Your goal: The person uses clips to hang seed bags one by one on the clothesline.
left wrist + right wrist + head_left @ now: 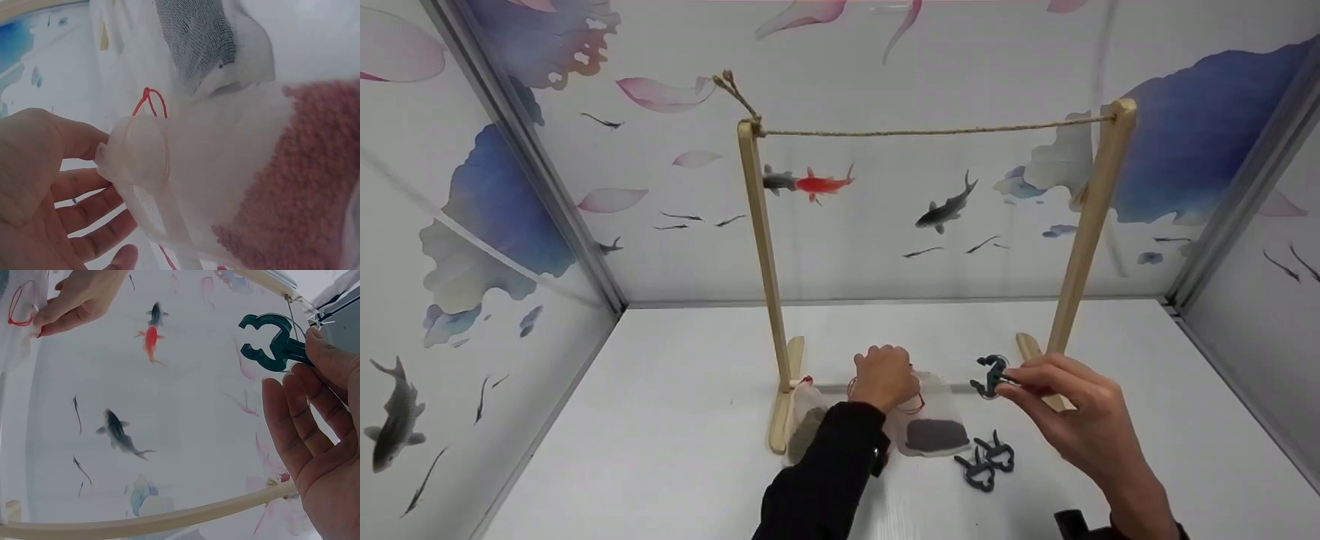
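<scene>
My left hand (887, 377) pinches the top corner of a white mesh drawstring bag (225, 152) between thumb and index finger. Reddish granules (315, 180) fill its far end, and a red cord (147, 93) loops near the pinched edge. A second mesh bag with dark grey contents (937, 435) lies right beside it. In my right hand (1080, 420), thumb and fingertips pinch the handles of a dark green plastic clip (273, 343). The clip's jaws are spread apart, with nothing between them. My left forearm hides part of the bags in the head view.
Two more clips (979, 474) lie on the white table near the right hand. A wooden frame (765, 255) stands behind, with a twine line (922, 133) strung across its top. Another mesh bag (808, 420) lies by its left foot. Printed walls enclose the table.
</scene>
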A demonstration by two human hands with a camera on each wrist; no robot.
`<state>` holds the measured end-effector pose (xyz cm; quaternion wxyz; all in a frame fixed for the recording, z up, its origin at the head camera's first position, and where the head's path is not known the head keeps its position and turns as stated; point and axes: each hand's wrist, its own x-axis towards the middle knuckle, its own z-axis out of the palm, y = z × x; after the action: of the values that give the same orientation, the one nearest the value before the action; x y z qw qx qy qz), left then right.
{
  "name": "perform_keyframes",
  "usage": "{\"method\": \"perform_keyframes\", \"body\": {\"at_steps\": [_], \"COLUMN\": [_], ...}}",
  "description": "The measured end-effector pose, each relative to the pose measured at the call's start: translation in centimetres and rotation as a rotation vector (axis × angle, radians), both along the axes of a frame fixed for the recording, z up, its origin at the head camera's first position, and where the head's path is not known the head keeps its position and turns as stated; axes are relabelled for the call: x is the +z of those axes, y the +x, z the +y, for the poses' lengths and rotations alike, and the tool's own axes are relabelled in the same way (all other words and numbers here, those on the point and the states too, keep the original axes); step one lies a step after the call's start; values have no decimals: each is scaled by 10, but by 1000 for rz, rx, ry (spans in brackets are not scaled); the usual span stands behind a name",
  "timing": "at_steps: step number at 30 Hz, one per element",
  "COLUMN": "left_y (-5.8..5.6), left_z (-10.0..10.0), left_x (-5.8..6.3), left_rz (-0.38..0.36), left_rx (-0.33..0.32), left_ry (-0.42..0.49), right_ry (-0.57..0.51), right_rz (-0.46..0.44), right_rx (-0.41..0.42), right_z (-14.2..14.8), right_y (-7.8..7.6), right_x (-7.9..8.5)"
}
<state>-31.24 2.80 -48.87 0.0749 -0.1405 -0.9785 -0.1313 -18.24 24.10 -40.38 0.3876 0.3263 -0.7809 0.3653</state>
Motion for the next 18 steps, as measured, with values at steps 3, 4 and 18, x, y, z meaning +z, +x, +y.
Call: {"method": "perform_keyframes", "body": {"at_steps": [3, 4, 18], "left_y": [1, 3, 5], "left_z": [0, -1, -1], "left_x": [0, 1, -4], "left_rz": [-31, -36, -60], "left_rx": [20, 27, 51], "left_ry": [7, 10, 46], "right_ry": [2, 5, -8], "right_rz": [0, 1, -23], "right_rx": [-9, -13, -4], "right_z": [2, 2, 0], "right_y": [0, 0, 4], "right_x": [0, -1, 5]}}
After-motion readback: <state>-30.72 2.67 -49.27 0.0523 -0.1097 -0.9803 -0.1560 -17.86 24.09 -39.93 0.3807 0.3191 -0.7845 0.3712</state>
